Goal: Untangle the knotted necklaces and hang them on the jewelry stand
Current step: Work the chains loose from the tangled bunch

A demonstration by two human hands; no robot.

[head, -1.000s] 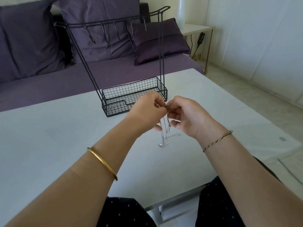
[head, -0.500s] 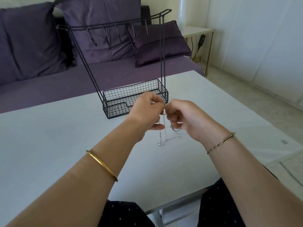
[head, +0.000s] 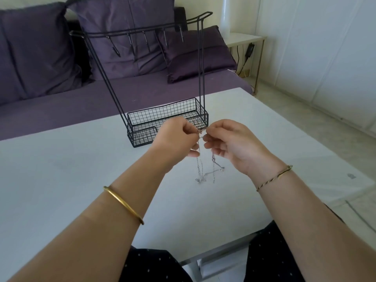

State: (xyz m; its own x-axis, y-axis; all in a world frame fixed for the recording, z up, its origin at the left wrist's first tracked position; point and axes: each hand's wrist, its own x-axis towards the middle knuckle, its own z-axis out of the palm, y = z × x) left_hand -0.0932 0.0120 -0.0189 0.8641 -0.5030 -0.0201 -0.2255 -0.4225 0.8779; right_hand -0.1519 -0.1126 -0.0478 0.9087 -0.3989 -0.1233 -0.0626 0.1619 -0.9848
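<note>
One necklace tangle (head: 205, 173) between left hand (head: 177, 139) and right hand (head: 231, 144); one five-hook stand (head: 142, 137).

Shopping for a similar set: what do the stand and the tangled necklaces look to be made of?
The jewelry stand looks like thin metal wire with a matte black coating, formed into a grid basket. The necklaces look like fine silvery link chain that glints; plated or solid cannot be told.

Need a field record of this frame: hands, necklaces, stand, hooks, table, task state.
left hand: pinches the top of the necklaces
right hand: pinches the same tangle, fingertips close to the left hand's
necklaces: thin silver chains, tangled, dangling below the fingers; contact with the table cannot be told
jewelry stand: black wire, upright on the table behind the hands
hooks: bare
table: white
task state: untangling, nothing hung
</note>
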